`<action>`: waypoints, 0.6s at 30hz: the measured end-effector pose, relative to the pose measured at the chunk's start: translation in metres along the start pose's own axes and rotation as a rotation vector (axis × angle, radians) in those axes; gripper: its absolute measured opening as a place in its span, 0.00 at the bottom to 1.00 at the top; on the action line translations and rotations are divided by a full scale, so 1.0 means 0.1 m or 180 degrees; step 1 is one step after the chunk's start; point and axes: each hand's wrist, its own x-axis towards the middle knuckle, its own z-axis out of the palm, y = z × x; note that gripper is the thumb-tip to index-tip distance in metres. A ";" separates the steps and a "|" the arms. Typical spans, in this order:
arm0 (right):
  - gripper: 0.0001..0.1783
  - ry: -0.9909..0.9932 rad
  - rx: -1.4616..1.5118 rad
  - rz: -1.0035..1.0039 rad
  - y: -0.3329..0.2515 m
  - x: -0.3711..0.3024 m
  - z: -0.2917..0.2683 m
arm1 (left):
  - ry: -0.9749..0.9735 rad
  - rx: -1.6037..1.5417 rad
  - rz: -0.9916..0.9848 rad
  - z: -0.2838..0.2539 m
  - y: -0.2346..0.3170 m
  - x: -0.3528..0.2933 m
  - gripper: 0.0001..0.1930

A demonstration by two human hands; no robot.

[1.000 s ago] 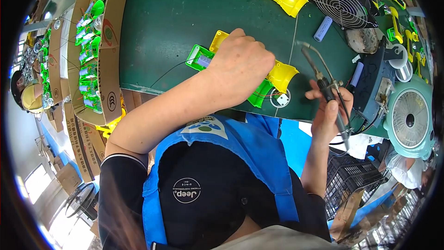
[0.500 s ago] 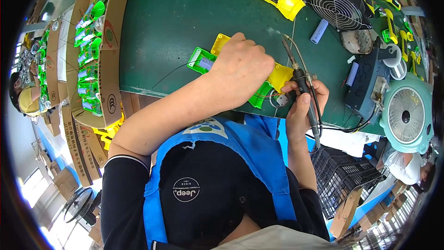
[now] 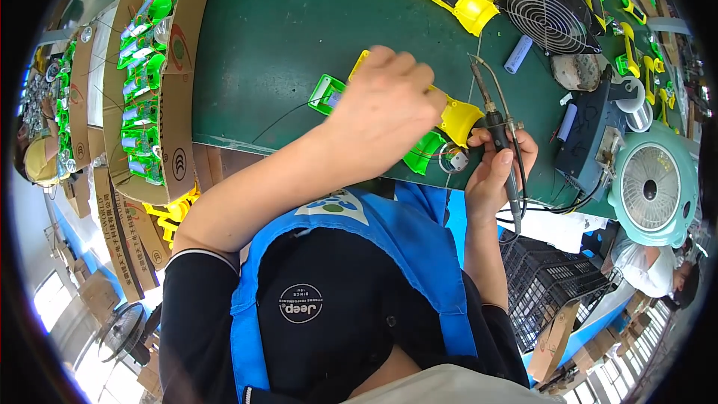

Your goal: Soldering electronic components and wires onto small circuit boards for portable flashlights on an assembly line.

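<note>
My right hand [image 3: 499, 168] holds a soldering iron [image 3: 496, 131] by its dark grip, the tip pointing up and away over the bench. My left hand [image 3: 389, 101] has its fingers curled down over a yellow plastic shell [image 3: 459, 118]; it is blurred, and what the fingers pinch is hidden beneath them. A green plastic housing [image 3: 323, 95] shows left of this hand, with a blue cell partly visible in it and a thin dark wire trailing left. Below the yellow shell lies another green part [image 3: 424, 155], with red and dark wires and a small round metal piece [image 3: 453, 158] beside my right hand.
A cardboard box [image 3: 191, 37] of green assemblies stands at left. Yellow casings [image 3: 476, 11], a black fan [image 3: 550, 15] and a blue cell [image 3: 518, 54] lie at the back. The soldering station [image 3: 591, 138], solder spool [image 3: 638, 108] and green fan [image 3: 652, 183] stand right. A black crate [image 3: 550, 284] sits below.
My left hand has shifted slightly and turned, its fingers now blurred by motion. The soldering iron stays in my right hand, a little further right and lower in the picture.
</note>
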 end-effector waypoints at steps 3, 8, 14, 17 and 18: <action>0.23 0.0210 0.0171 -0.0083 0.01 0.01 -0.03 | 0.0533 0.0447 -0.0763 -0.34 -0.10 -0.32 0.29; 0.23 0.0063 0.0186 -0.0042 0.00 0.04 -0.02 | -0.0027 -0.0398 -0.1676 -0.20 -0.29 -1.02 0.28; 0.23 0.0008 0.0450 0.0014 -0.10 0.02 -0.21 | 0.1237 -0.1832 -0.0838 -0.16 -0.35 -0.90 0.10; 0.23 -0.0014 0.0284 0.0086 -0.18 -0.05 -0.31 | 0.0818 -0.2187 -0.0876 -0.16 -0.43 -0.80 0.06; 0.23 -0.0034 0.0220 0.0158 -0.19 -0.06 -0.34 | 0.0819 -0.2171 -0.0860 -0.12 -0.46 -0.79 0.07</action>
